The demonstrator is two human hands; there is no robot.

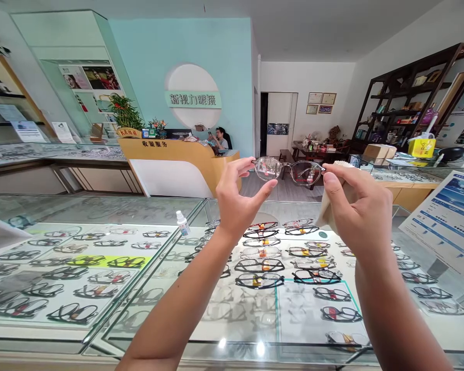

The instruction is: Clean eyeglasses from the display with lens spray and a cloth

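A pair of thin-framed eyeglasses (288, 170) is held up in the air above the glass display case, between my two hands. My left hand (239, 193) grips its left end with the fingers, the thumb stretched out below the left lens. At the other end, my right hand (358, 201) pinches the frame between thumb and forefinger. A pale cloth (328, 208) hangs from my right hand, partly hidden behind the fingers. On the glass to the left of my left forearm stands a small white spray bottle (182, 223).
Many eyeglasses lie in rows in the glass display case (204, 206) below. A printed sign (444, 221) stands at the right. Farther back are a yellow-and-white counter (170, 159) with a seated person (220, 139), a yellow bag (421, 146) and dark wooden shelves (406, 98).
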